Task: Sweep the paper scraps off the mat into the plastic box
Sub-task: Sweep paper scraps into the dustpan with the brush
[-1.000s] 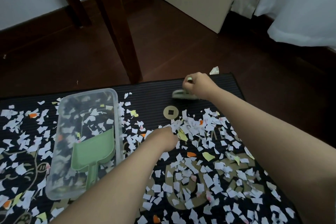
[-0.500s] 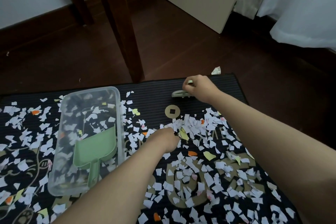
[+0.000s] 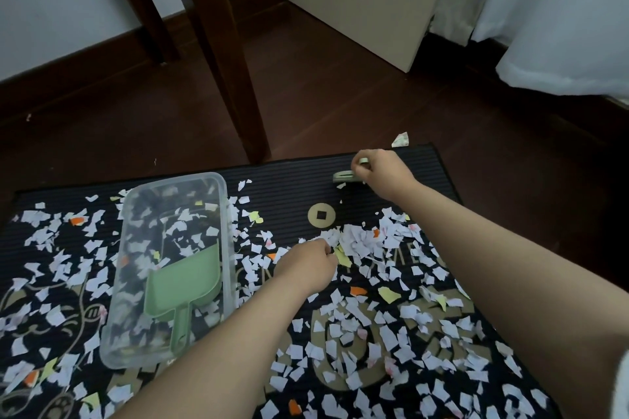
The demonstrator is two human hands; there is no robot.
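Paper scraps [image 3: 357, 313] lie thick across the dark patterned mat [image 3: 289, 180] closest to me. To my left on the mat sits the clear plastic box [image 3: 223, 187], with scraps in it and a green scoop [image 3: 183, 282] whose handle points toward me. My left hand [image 3: 306, 267] rests at the edge of a heaped pile, fingers curled under, and I cannot tell whether it holds any; further out, my right hand [image 3: 386, 177] grips a small green brush [image 3: 342, 177] on a bare strip of mat, before a dark wooden leg [image 3: 224, 54].
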